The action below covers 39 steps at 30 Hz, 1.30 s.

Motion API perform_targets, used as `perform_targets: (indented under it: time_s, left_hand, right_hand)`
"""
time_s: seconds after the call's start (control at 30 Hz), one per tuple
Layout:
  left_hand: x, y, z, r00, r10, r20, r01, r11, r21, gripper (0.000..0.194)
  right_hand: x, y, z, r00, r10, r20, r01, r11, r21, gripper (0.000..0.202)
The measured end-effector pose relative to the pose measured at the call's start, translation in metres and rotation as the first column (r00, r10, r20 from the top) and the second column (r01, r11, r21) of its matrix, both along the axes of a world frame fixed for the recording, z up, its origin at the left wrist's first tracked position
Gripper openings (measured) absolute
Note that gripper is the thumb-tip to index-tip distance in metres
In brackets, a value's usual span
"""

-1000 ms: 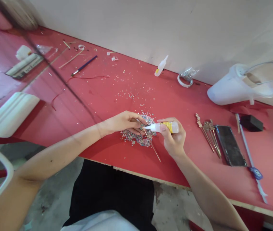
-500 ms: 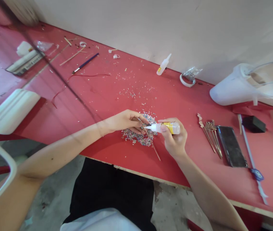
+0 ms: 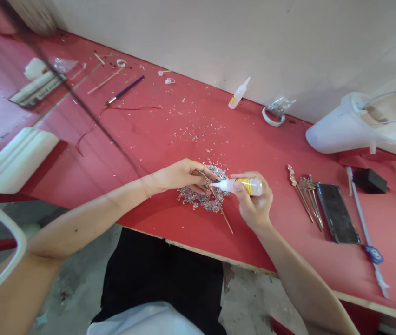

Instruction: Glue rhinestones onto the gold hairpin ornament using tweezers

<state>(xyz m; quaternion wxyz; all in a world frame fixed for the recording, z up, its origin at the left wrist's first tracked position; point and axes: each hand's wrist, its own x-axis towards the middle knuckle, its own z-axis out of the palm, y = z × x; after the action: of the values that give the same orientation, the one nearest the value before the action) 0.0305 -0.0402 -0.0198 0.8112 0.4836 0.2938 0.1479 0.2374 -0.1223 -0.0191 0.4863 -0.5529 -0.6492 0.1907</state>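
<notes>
Dropper bottle (image 3: 245,185), tipped on its side, is gripped in the curled right hand (image 3: 256,200) of a person at a red counter (image 3: 142,139), its nozzle pointing left at the upper end of a thin metal stick (image 3: 226,219). The left hand (image 3: 191,177) pinches that end between bent fingers, above a heap of glittering chips (image 3: 201,201), while the lower length slants out toward the counter's near edge. Whether nozzle and metal touch cannot be told, nor can any drop be made out. Little has changed over the past second: both hands hold the same pose and the scene has merely slid slightly in the frame, suggesting a steady, careful application rather than a new step. Of writing, the bottle's yellow label (image 3: 248,184) carries dark print, mostly hidden by the thumb and illegible. A second bottle (image 3: 238,95) near the wall (image 3: 191,37) shows a similar yellow patch (matching contents would be only a guess). Bold dark lettering runs along a pale box (image 3: 39,90) on the far left, too blurred to read surely, and the blue tag (image 3: 373,254) beyond the phone (image 3: 337,214) bears pale marks but no readable brand
</notes>
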Motion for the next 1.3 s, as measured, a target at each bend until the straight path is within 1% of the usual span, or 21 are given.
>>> perform_targets:
  time_s: [0.17,0.43,0.77,0.97,1.17,1.3]
  left_hand:
    - [0.0002,-0.0004,0.0015,0.999,0.015,-0.031,-0.015,1.000,-0.005,0.022]
    - [-0.0003,0.0001,0.0014,1.000,0.001,-0.028,-0.001,1.000,0.002,0.023]
    - [0.0004,-0.0001,0.0024,0.999,0.015,-0.038,-0.015,1.000,-0.004,0.023]
    - [0.0010,-0.0006,0.0061,0.996,0.026,-0.085,-0.026,1.000,-0.005,0.025]
    - [0.0007,-0.0002,0.0042,1.000,0.017,-0.023,-0.018,1.000,-0.020,0.022]
    - [0.0004,0.0000,0.0039,0.999,0.017,-0.033,-0.018,1.000,-0.021,0.022]
  right_hand:
    - [0.0002,-0.0006,-0.0008,1.000,0.010,-0.018,-0.010,1.000,-0.002,0.010]
    - [0.0004,-0.0003,-0.0014,1.000,0.008,-0.001,-0.008,1.000,-0.010,0.012]
    - [-0.0005,-0.0007,-0.0003,1.000,0.014,-0.001,-0.014,1.000,-0.007,0.009]
    - [-0.0004,-0.0007,-0.0005,1.000,0.012,0.006,-0.012,1.000,-0.010,0.009]
    - [-0.0003,-0.0001,-0.0010,1.000,0.016,0.012,-0.016,1.000,-0.005,0.010]
    - [0.0002,0.0003,-0.0019,0.999,0.016,0.027,-0.017,1.000,0.006,0.010]
